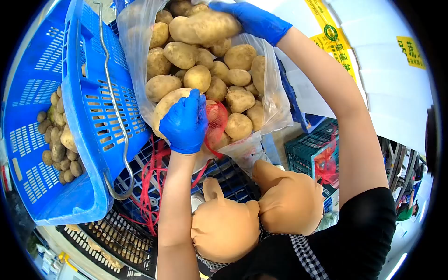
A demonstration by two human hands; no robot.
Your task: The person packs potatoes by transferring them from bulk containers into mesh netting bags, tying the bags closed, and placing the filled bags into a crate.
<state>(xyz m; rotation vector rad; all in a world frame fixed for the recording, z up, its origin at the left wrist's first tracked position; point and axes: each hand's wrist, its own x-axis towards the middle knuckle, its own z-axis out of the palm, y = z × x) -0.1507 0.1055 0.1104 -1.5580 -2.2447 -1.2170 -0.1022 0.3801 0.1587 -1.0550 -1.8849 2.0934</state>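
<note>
Many potatoes (197, 78) lie in a clear plastic bag. My left hand (185, 122), in a blue glove, is closed at the bag's near side, pinching the edge of a red mesh net (216, 122) that holds some potatoes. A large pale potato lies beside and partly behind that hand. At the far side of the bag, my right hand (259, 21), also gloved in blue, is wrapped round the end of a long potato (205, 27), which is slightly blurred. The fingertips of the right hand are partly hidden.
A blue crate (88, 205) with small potatoes tilts at the left, a metal handle along it. Red mesh strips (148, 186) hang over a dark crate below. A green crate (298, 151) stands right of the bag, white boxes (387, 84) beyond. Another person is far right.
</note>
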